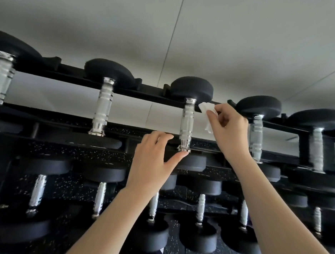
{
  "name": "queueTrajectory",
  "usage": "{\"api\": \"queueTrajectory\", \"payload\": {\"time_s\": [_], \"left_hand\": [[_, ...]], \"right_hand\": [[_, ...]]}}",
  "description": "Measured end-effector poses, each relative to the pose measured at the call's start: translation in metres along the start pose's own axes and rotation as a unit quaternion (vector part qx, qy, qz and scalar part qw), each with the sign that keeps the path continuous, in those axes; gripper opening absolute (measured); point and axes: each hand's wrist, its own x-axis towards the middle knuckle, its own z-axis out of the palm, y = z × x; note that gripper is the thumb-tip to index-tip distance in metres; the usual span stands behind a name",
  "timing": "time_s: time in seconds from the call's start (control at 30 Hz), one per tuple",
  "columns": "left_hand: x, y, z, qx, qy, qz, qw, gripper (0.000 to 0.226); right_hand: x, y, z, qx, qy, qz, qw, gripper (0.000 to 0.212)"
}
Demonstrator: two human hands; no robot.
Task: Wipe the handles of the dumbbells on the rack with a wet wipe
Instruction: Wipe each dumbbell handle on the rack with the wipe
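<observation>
My right hand [228, 130] is pinched shut on the wet wipe [207, 111], thumb and fingertips bunching the white sheet so that a crumpled corner stands up above my knuckles and a tail hangs down by the palm; my left hand [155, 158] is open and holds nothing, fingers spread, the thumb reaching out to touch the near black head of the dumbbell just below the chrome collar; the fingers lie on the rail beside it.

Between the two hands stands the handle [185, 123] I take to be the one in hand; it belongs to the third dumbbell along the top tier of the rack [47, 116]; its long axis runs from near to far, tilted a little, the far head [191, 89] up by the back rail and the near head down by my left thumb. The wipe sits just to the right of the handle's far end, close beside it but, as far as I can see, not yet on the metal; so my right hand is the nearer one for the work, and the move ahead is a short one leftward, then a stroke along the shaft toward me.

Further out, more chrome handles line the same tier to left and right; lower tiers hold more dumbbells; behind is a pale wall [235, 31].
</observation>
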Motion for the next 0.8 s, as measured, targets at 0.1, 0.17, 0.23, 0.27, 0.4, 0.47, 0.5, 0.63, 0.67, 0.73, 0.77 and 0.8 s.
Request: {"api": "queueTrajectory", "payload": {"time_s": [0.1, 0.17, 0.23, 0.27, 0.4, 0.47, 0.5, 0.63, 0.67, 0.73, 0.77, 0.8], "left_hand": [[-0.004, 0.004, 0.014, 0.009, 0.001, -0.015, 1.000, 0.065], [-0.009, 0.006, 0.020, 0.026, 0.011, -0.015, 0.999, 0.064], [-0.014, 0.009, 0.023, 0.040, 0.022, -0.017, 0.999, 0.063], [-0.016, 0.010, 0.025, 0.046, 0.027, -0.018, 0.998, 0.062], [-0.022, 0.014, 0.028, 0.065, 0.037, -0.030, 0.997, 0.061], [-0.025, 0.016, 0.030, 0.084, 0.037, -0.035, 0.995, 0.061], [-0.026, 0.017, 0.031, 0.097, 0.036, -0.035, 0.994, 0.061], [-0.029, 0.018, 0.033, 0.135, 0.041, -0.024, 0.990, 0.064], [-0.029, 0.017, 0.033, 0.141, 0.044, -0.018, 0.989, 0.065], [-0.030, 0.017, 0.033, 0.156, 0.053, -0.004, 0.986, 0.065], [-0.030, 0.017, 0.033, 0.164, 0.058, 0.001, 0.985, 0.065], [-0.031, 0.018, 0.033, 0.171, 0.062, 0.003, 0.983, 0.065]], "right_hand": [[0.014, 0.023, 0.007, 0.037, -0.012, -0.001, 0.999, 0.011], [0.024, 0.032, 0.015, 0.050, -0.016, -0.015, 0.999, 0.011], [0.032, 0.037, 0.023, 0.049, -0.020, -0.046, 0.998, 0.011], [0.035, 0.039, 0.027, 0.048, -0.023, -0.062, 0.997, 0.011], [0.041, 0.042, 0.044, 0.052, -0.028, -0.098, 0.993, 0.010], [0.042, 0.044, 0.050, 0.058, -0.015, -0.102, 0.993, 0.009], [0.042, 0.044, 0.053, 0.062, -0.012, -0.098, 0.993, 0.009], [0.042, 0.044, 0.056, 0.055, -0.014, -0.093, 0.994, 0.008], [0.042, 0.044, 0.055, 0.048, -0.020, -0.096, 0.994, 0.008], [0.039, 0.045, 0.051, 0.037, -0.042, -0.106, 0.993, 0.009], [0.036, 0.045, 0.049, 0.034, -0.058, -0.112, 0.991, 0.009], [0.032, 0.044, 0.047, 0.032, -0.076, -0.119, 0.989, 0.010]]}}
